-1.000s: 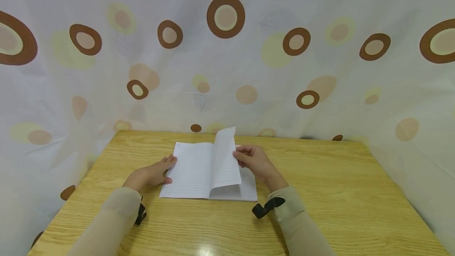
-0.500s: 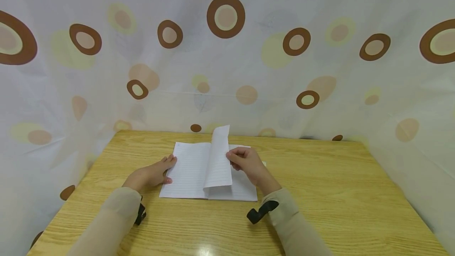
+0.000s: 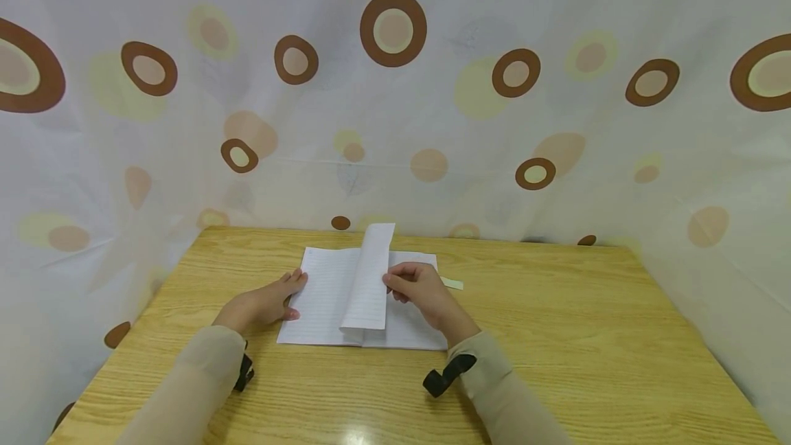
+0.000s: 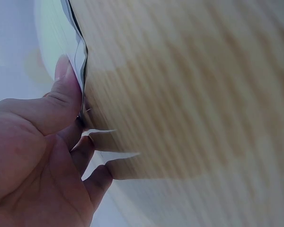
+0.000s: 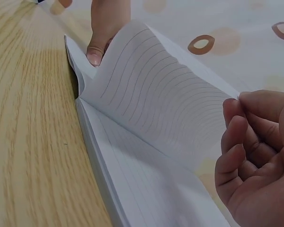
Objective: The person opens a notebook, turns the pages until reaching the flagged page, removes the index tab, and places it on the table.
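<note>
Right hand (image 3: 421,289) is pinching raised page (image 3: 369,283) of notebook (image 3: 323,297); left hand (image 3: 267,301), uncurled, is resting on notebook's left edge; hands apart.

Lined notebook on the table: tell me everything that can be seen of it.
The lined notebook lies open on the wood-grain table, its white, paper-looking pages ruled with thin lines. Near the middle a leaf stands raised and curved, its free edge pinched by the right hand. The left hand touches the left edge, thumb on the page. A pale strip juts out beyond the right edge; whether it is attached cannot be told.
</note>
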`<state>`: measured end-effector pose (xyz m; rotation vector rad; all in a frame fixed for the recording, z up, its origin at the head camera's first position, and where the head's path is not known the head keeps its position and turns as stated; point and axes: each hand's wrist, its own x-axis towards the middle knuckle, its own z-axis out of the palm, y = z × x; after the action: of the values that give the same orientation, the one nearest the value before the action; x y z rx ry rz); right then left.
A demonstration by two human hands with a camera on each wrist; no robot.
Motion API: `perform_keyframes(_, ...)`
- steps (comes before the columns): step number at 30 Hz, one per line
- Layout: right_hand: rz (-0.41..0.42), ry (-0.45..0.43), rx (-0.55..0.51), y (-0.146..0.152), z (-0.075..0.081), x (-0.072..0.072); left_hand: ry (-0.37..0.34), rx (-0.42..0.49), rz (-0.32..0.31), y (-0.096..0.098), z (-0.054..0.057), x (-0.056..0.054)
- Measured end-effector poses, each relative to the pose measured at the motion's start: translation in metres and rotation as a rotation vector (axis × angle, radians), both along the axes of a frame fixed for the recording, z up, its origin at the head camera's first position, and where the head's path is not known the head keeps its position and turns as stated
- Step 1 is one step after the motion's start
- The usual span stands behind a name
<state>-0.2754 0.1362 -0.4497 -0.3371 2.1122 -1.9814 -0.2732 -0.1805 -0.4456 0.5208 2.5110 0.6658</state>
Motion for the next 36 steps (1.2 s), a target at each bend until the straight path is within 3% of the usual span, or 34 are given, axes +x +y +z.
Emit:
perform_keyframes(21,0.006,-0.036,0.049,-0.016,-0.011,0.006,0.012,-0.025,-0.009,-0.003,-0.007,-0.005)
perform_keyframes(27,0.043,-0.033,0.06,-0.019,-0.013,0.008,0.013,-0.009,-0.009,-0.004,-0.006,-0.005)
perform_keyframes(36,0.024,-0.035,0.106,-0.021,-0.019,0.008,-0.01,0.017,-0.008,-0.008,-0.007,-0.008)
